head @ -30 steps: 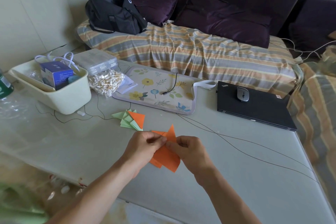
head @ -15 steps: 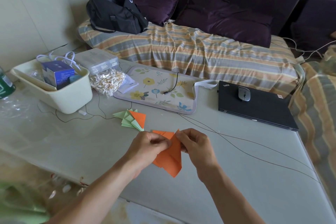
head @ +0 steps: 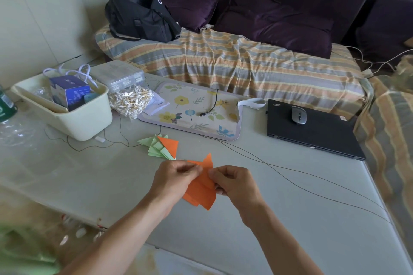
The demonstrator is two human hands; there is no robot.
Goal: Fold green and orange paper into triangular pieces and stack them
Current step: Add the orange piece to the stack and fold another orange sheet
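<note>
both hands work the orange paper [head: 201,187] just above the table [head: 290,241], a little in from its near edge. the left hand [head: 173,177] pinches the sheet's upper left part and the right hand [head: 232,182] pinches its right side, fingers curled, likely to steady it while a crease is set. the stack of folded triangles [head: 162,146], green with one orange on top, lies just beyond, toward the cream plastic bin [head: 73,116], probably kept close for the next finished piece.
</note>
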